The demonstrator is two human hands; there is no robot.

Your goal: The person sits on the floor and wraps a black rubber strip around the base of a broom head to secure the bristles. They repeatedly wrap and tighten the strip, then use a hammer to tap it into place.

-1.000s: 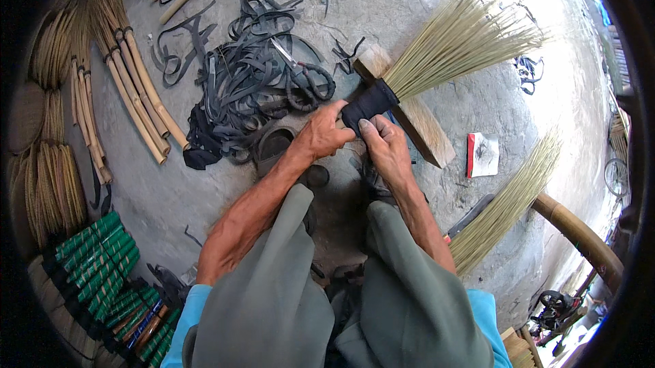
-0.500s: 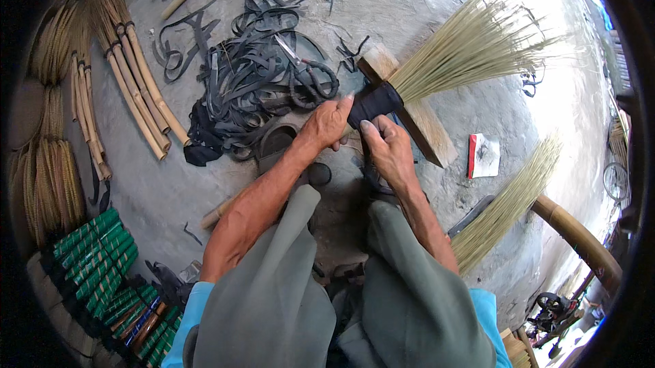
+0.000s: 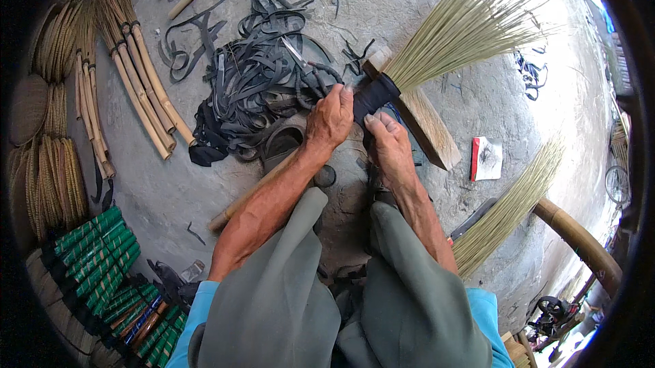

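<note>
A broom head of pale straw bristles [image 3: 464,30] fans out to the upper right, its base wrapped in a black rubber strip [image 3: 372,100]. My left hand [image 3: 331,119] is closed on the broom at the lower left end of this wrapping. My right hand [image 3: 390,141] pinches the black strip at the lower side of the wrapping, thumb against the bent fingers. A bamboo pole [image 3: 235,210], in line with the broom head, runs partly hidden under my left forearm. Beneath the wrapping a wooden block [image 3: 430,129] lies on the ground.
Black rubber strips [image 3: 256,68] lie heaped at the left, with scissors [image 3: 298,54] on top. Bamboo-handled brooms [image 3: 147,95] and green handles [image 3: 102,259] are further left. A straw bundle [image 3: 508,211], a blade [image 3: 474,219] and a red-and-white packet [image 3: 486,158] lie to the right.
The bristles have swung toward the upper left as the broom turned. More of the bamboo pole shows beneath my left forearm. Both hands stay at the wrapping.
</note>
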